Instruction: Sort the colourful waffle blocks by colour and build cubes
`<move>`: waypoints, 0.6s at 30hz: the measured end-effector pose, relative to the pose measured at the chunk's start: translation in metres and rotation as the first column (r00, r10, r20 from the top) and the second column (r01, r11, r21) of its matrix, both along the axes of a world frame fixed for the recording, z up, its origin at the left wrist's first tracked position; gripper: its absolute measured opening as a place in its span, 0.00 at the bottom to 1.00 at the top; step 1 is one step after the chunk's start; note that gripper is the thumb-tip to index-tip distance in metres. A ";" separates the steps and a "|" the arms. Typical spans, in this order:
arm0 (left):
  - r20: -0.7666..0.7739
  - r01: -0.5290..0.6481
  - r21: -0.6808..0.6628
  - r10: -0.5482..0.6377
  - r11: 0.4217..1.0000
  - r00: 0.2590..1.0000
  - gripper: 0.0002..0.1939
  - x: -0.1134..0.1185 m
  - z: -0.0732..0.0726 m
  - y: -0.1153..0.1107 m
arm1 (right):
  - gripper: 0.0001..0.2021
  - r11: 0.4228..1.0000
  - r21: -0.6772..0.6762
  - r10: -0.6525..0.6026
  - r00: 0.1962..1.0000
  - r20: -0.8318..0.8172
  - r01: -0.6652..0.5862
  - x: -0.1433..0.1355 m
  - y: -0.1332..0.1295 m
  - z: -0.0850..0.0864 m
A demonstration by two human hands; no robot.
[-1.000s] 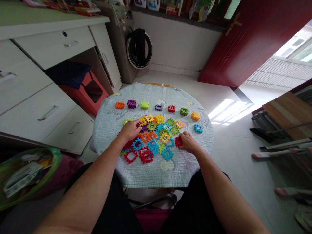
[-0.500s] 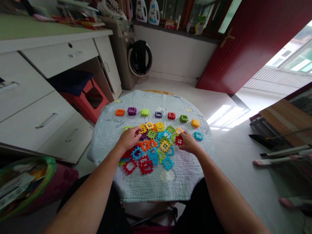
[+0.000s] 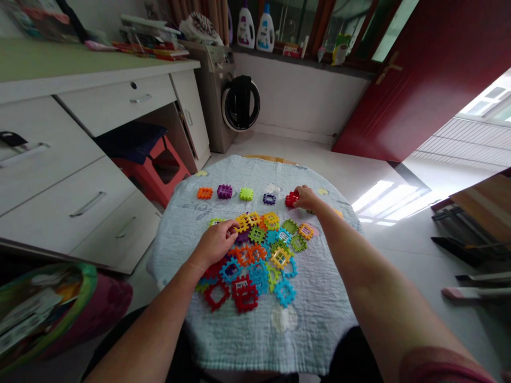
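Observation:
Square plastic pieces in many colours lie in a loose pile on the cloth-covered round table (image 3: 319,319). Beyond the pile runs a row: an orange piece (image 3: 205,193), a purple stack (image 3: 224,191), a lime piece (image 3: 246,194) and a dark blue piece (image 3: 269,198). My right hand (image 3: 307,198) pinches a red piece (image 3: 291,199) at the row's red spot, right of the dark blue one. My left hand (image 3: 219,240) rests at the pile's left side, fingers curled beside yellow pieces (image 3: 241,223); anything between its fingertips is hidden.
A washing machine (image 3: 215,96) with its round door open stands beyond the table. White drawers (image 3: 91,197) and a red stool (image 3: 170,165) are on the left. A full bin (image 3: 88,303) sits at lower left, and a red door (image 3: 391,80) is at the right.
My right hand has carried the red piece from the pile's right side up to the row. My left hand stays by the pile. The view has shifted.

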State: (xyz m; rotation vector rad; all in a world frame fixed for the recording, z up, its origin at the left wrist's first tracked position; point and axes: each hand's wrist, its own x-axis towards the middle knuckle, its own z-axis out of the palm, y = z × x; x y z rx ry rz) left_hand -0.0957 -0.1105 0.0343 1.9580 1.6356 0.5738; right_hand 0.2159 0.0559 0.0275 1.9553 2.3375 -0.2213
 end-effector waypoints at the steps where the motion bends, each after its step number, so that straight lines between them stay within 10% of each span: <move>1: 0.000 0.001 0.000 -0.001 1.000 1.000 0.15 0.000 0.000 0.000 | 0.26 1.000 -0.014 0.008 1.000 0.011 -0.008 0.000 0.004 -0.001; 18: -0.012 0.013 -0.010 -0.013 1.000 1.000 0.17 -0.002 -0.003 -0.002 | 0.27 0.997 -0.064 0.033 0.999 0.025 -0.031 0.004 0.021 -0.022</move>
